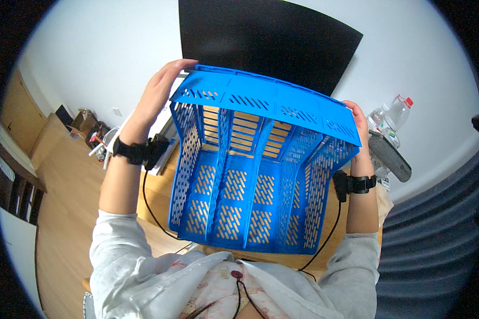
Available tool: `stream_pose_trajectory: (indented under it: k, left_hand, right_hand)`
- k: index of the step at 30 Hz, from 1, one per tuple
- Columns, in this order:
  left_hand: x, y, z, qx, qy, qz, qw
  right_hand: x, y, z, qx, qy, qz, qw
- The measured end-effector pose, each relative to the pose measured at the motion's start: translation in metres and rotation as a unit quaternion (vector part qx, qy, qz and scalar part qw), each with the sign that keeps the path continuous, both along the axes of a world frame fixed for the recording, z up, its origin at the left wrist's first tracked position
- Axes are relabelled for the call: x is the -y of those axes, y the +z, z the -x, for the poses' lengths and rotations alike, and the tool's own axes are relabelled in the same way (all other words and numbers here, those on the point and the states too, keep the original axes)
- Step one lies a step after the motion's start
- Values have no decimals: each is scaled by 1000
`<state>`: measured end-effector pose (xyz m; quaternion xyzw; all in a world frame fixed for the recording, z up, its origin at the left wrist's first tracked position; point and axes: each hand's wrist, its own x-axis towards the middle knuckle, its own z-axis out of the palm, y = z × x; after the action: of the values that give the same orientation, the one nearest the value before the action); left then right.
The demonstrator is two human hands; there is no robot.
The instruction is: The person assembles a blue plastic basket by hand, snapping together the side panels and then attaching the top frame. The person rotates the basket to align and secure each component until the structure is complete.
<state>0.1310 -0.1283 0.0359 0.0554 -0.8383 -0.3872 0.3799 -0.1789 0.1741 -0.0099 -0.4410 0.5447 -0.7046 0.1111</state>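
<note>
A blue plastic file organizer (232, 159) with slotted walls and several upright compartments stands tilted before me over a wooden table. No papers or folders show inside it. My left hand (165, 87) is closed on its upper left corner, fingers reaching over the far edge. At the upper right corner, my right hand (358, 119) grips the side, its fingers partly hidden behind the panel. Each wrist wears a black strap with a small device, and a cable runs from each.
Behind the organizer is a large black screen (266, 40). Clear plastic bottles (398, 112) and a dark grey oblong case (391, 154) sit on the right of the wooden table (157, 199). White and grey flat items (166, 125) lie by my left wrist. A dark pleated curtain (431, 239) hangs at right.
</note>
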Motion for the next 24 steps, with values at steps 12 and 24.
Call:
stream_pose_trajectory:
  k: [12,24]
  left_hand:
    - [13,43,38,305,-10,152,940]
    - [22,36,42,269,-61,91,957]
  right_hand:
    - [-2,2,0,7,-4,-47,999]
    - [-2,2,-1,22,7,-35,999]
